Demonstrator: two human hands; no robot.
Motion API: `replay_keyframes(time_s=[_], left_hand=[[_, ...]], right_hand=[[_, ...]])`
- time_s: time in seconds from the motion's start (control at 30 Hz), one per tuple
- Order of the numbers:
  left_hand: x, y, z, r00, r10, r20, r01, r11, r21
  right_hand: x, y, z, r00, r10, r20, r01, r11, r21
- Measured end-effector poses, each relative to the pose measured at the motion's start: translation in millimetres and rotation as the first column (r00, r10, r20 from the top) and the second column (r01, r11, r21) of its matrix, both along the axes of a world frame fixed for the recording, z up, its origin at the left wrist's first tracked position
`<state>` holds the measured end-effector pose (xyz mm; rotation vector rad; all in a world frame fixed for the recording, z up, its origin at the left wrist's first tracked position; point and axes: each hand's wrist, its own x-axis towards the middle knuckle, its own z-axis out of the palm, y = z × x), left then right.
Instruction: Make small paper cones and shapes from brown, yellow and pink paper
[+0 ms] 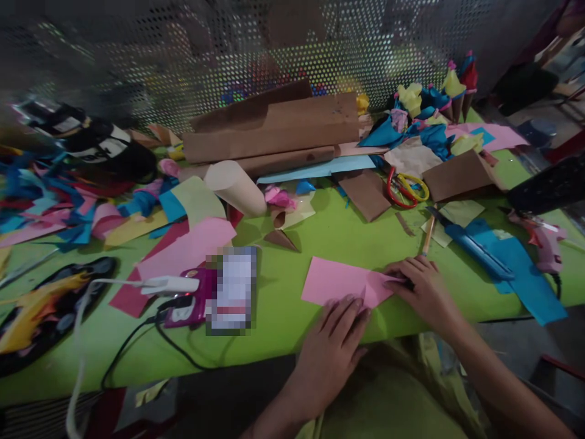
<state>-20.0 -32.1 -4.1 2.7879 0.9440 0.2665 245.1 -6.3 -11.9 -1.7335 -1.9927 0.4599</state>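
Near the front edge of the green table (pixel 292 256), at about five o'clock from its middle, a person is working a pink paper sheet (pixel 340 283) that is lying flat on the tabletop. Their left hand (pixel 333 341) is resting palm down with fingers together, the fingertips pressing on the sheet's near edge. Their right hand (pixel 423 286) is lying over the sheet's right end, at three o'clock from the paper, fingers curled down and pressing where a folded flap is showing; whether it is pinching the paper or only pressing it flat, I cannot tell.

That sheet is looking thin, light and limp, the sort that is creasing readily and sliding easily on the smooth cloth, so holding it down with flat fingers and taking it by a corner or the folded edge is seeming the safest grip; rough pulling is likely tearing it.

At one o'clock from the hands, red-and-yellow scissors (pixel 406 188) are lying beside brown paper pieces (pixel 365 192), and a blue utility knife (pixel 475 250) is sitting at two o'clock on blue paper. A rolled cream paper cone (pixel 235 186) is lying at eleven o'clock, with paper scraps (pixel 59 201) heaped at ten o'clock. A white charger cable (pixel 164 285) is trailing at nine o'clock
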Motion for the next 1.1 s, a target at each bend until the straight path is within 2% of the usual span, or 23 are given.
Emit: replay_keyframes(time_s=[0.33,0.6,0.77,0.93,1.1], left_hand=[[11,8,10.8,0.996,-0.046,-0.073,0.043,0.998,-0.047],[22,11,15.2,0.995,-0.017,-0.096,0.012,0.998,-0.055],[30,17,10.4,0.994,-0.031,-0.107,0.033,0.999,0.023],[33,22,1.6,0.993,-0.069,-0.097,0.075,0.996,0.052],[35,23,2.2,0.991,-0.077,-0.111,0.085,0.994,0.066]], right_hand=[[0,0,-2.3,1.000,-0.003,0.019,0.003,1.000,-0.002],[-2,0,0.7,1.000,-0.017,0.023,0.018,0.999,-0.050],[-1,1,1.1,1.000,-0.019,0.013,0.020,0.999,-0.044],[10,-3,1.7,0.994,0.020,-0.109,-0.016,0.999,0.037],[20,-11,3.6,0.984,0.003,-0.179,0.006,0.999,0.046]])
